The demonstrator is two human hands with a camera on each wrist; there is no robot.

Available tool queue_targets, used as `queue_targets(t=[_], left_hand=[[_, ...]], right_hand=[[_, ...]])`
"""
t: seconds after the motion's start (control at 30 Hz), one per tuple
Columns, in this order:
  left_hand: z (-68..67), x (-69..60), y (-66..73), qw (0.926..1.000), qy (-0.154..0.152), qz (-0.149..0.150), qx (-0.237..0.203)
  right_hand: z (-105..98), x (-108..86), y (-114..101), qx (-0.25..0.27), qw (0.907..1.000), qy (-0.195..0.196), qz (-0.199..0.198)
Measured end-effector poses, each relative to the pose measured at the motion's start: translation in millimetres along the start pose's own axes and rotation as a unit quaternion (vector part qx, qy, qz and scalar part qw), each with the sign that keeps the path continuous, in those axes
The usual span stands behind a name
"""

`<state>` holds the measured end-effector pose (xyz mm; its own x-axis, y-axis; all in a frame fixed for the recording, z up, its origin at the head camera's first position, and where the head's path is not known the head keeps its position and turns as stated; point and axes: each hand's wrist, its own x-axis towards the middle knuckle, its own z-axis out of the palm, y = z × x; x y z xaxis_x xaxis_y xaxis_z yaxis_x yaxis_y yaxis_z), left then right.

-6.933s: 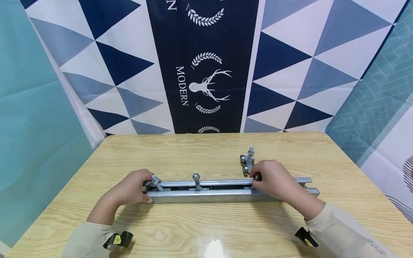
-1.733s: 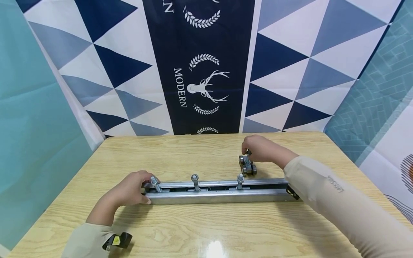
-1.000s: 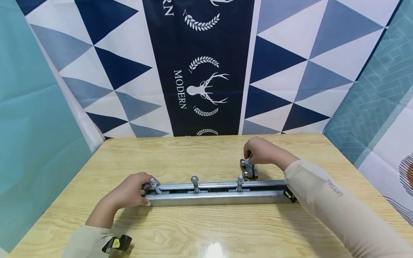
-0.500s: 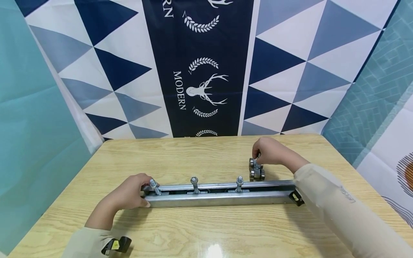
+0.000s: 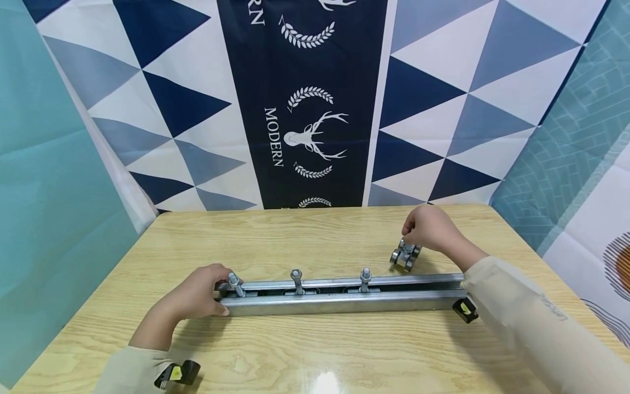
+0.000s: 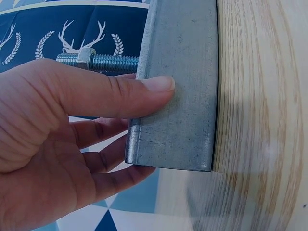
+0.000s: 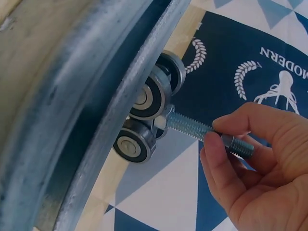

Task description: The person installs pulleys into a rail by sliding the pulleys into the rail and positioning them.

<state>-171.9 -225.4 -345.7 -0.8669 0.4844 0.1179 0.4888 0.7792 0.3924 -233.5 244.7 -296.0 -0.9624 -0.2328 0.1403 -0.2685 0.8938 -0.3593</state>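
Note:
A galvanized C-shaped rail (image 5: 344,307) lies across the table with its slot facing up. Three bolts stand up out of the slot: one at the left end (image 5: 235,282), one near the middle (image 5: 297,280) and one further right (image 5: 365,279). My left hand (image 5: 197,294) grips the rail's left end; in the left wrist view the thumb (image 6: 149,94) presses its side wall. Behind the rail's right part, my right hand (image 5: 435,230) pinches the bolt of a roller trolley (image 5: 406,256). The right wrist view shows the trolley's bearing wheels (image 7: 139,103) and threaded bolt (image 7: 190,126), fingers around its nut.
The wooden table (image 5: 305,350) extends in front of and behind the rail. A patterned cloth (image 5: 315,109) hangs at the table's back edge. The rail's right end (image 5: 458,282) lies close to my right sleeve.
My right hand has left the rail, where a third bolt now stands uncovered, and taken hold of the trolley behind it. Trolley and hand have since shifted right and the trolley has turned. Left hand unmoved.

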Motion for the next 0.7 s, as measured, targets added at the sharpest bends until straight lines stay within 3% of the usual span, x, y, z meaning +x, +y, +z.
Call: queue_targets(t=[0.7], left_hand=[[0.2, 0.2, -1.3, 1.0, -0.002, 0.001, 0.006]], right_hand=[[-28.9, -25.9, 35.6, 0.01, 0.9977, 0.037, 0.055]])
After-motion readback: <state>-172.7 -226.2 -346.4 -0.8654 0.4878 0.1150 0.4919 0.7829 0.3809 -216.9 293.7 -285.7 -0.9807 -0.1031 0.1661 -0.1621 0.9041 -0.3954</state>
